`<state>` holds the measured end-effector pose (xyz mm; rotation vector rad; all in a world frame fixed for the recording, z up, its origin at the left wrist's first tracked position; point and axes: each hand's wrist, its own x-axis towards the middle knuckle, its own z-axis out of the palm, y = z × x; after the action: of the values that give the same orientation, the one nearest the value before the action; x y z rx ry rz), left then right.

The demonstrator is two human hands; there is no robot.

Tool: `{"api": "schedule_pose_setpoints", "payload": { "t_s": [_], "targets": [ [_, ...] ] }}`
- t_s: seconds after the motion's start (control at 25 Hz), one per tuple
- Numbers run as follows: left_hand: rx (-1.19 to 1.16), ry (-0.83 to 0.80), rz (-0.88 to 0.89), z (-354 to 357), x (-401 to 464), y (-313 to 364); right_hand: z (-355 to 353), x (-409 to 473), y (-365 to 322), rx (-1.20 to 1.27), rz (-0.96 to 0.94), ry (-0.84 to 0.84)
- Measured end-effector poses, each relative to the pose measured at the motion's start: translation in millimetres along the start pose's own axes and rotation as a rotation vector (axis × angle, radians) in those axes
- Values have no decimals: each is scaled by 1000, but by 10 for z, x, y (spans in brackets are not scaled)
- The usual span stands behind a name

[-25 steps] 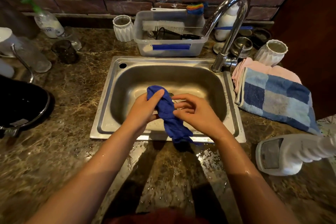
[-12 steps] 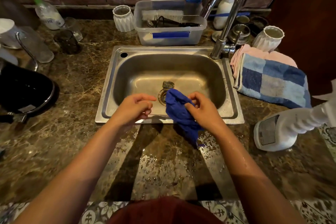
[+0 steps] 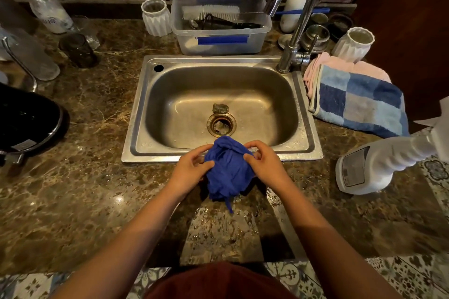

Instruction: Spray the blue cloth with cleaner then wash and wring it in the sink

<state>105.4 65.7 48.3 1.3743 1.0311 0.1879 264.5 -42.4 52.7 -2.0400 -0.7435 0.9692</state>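
The blue cloth (image 3: 228, 170) is bunched into a wet lump over the front rim of the steel sink (image 3: 308, 128) and the wet counter. My left hand (image 3: 192, 168) grips its left side with fingers pinching the fabric. My right hand (image 3: 263, 165) holds its right side, thumb and fingers curled into the folds. A loose tail of cloth hangs down toward me. The basin is bare apart from the drain and a small stopper. The white cleaner spray bottle (image 3: 379, 167) lies on its side on the counter to the right.
A chrome faucet (image 3: 295, 19) arches over the sink's back right. A checked blue towel (image 3: 357, 102) on a pink one lies right of the sink. A clear tub (image 3: 221, 41) with brushes stands behind it, with white cups, glasses and a black pot (image 3: 26, 121) at left.
The cloth came out of the basin toward me, first held by my right hand alone. My left hand has now taken hold of it again at the front rim.
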Motion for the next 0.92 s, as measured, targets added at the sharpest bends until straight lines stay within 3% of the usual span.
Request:
{"api": "schedule_pose_setpoints", "payload": {
  "t_s": [0.16,0.28,0.36,0.64,0.8,0.92],
  "targets": [
    [580,112,328,11,-67,-248,120,-87,168,-467,-255,110],
    [833,-59,472,11,-123,-470,233,-185,334,-687,-419,33],
    [951,-87,503,9,-138,-580,303,-233,441,-792,-439,-30],
    [1117,-57,447,22,-141,-604,363,-298,447,-805,-336,-85],
    [1066,-55,472,-36,-183,-486,282,-328,232,-807,-307,-116],
    [987,-39,519,-105,-254,-485,238,-516,106,-705,-376,-33]
  ]
}}
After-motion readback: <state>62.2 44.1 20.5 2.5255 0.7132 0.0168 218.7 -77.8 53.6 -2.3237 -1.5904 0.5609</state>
